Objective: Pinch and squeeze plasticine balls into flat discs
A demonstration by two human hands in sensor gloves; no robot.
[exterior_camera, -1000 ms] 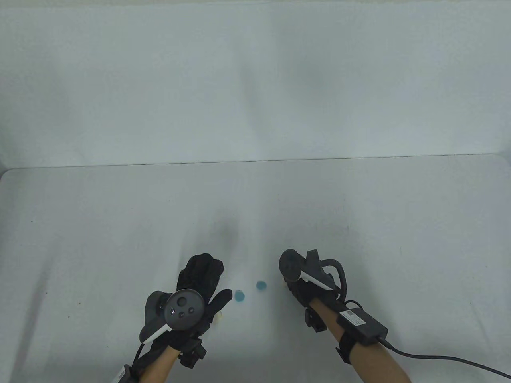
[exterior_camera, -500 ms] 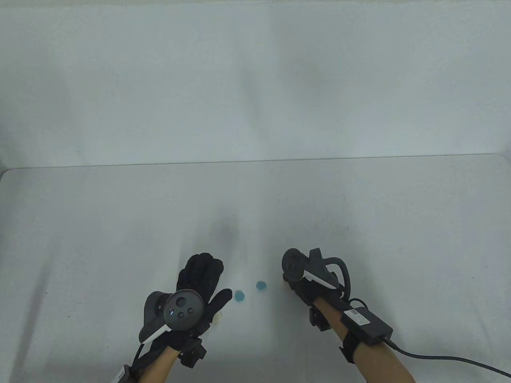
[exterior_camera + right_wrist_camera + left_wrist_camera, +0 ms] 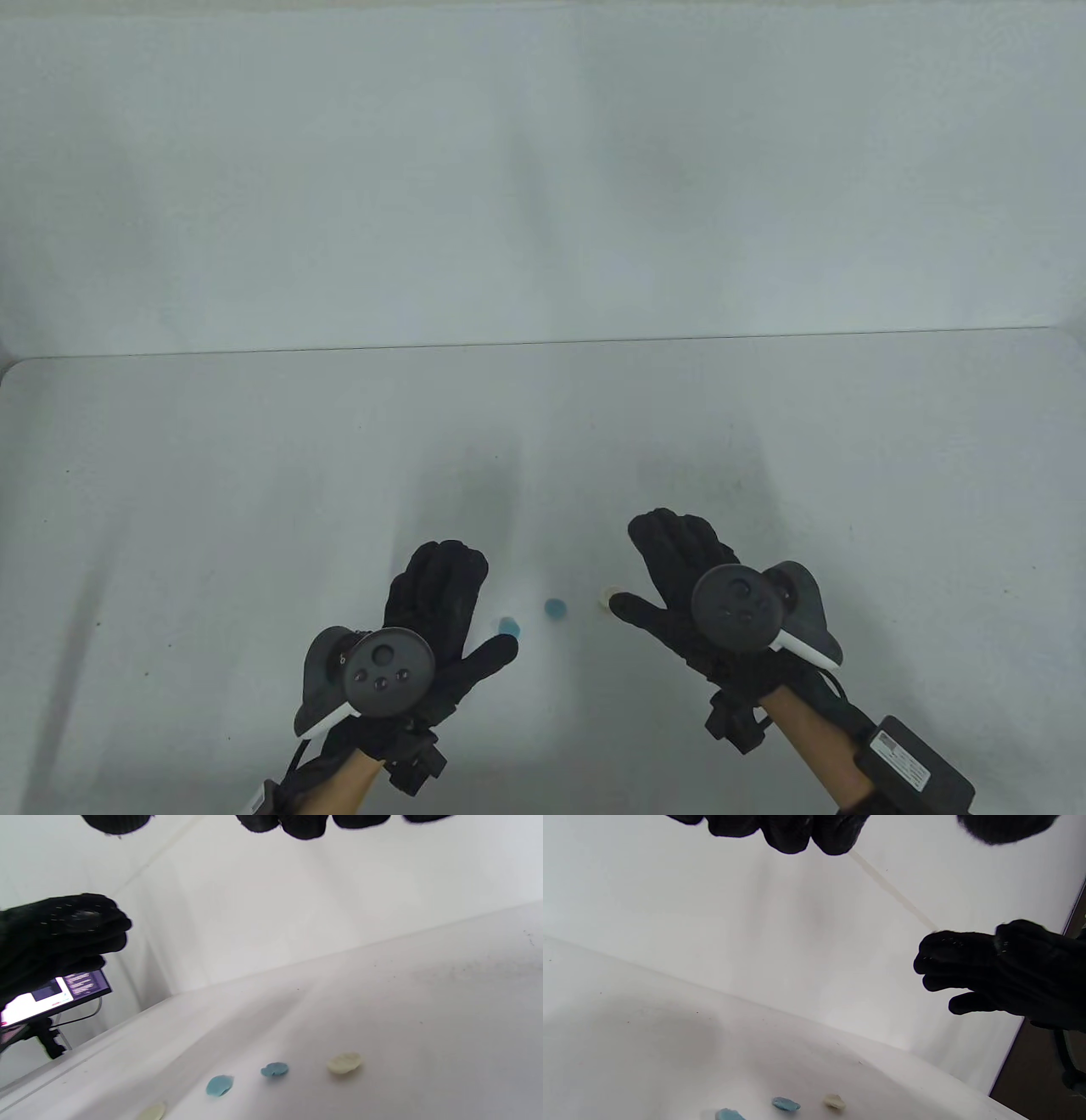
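Note:
Four flattened plasticine discs lie in a row on the white table. Two blue discs (image 3: 509, 626) (image 3: 555, 607) sit between my hands. A cream disc (image 3: 604, 598) lies at my right thumb tip. Another cream disc (image 3: 150, 1111) shows at the row's left end in the right wrist view; my left hand hides it in the table view. My left hand (image 3: 441, 607) is open, palm down, fingers extended, holding nothing. My right hand (image 3: 679, 569) is also open, palm down and empty, above the table. The wrist views show the discs free of both hands (image 3: 786, 1104) (image 3: 344, 1062).
The white table (image 3: 254, 475) ends at a white back wall (image 3: 543, 170). A lit monitor on a stand (image 3: 55, 993) stands off the table's left side, seen in the right wrist view. A cable box sits on my right forearm (image 3: 916, 768).
My right hand has come off the cream piece, turned palm down, opened and moved right, uncovering a cream disc. My left hand has edged right and forward, covering the left cream disc.

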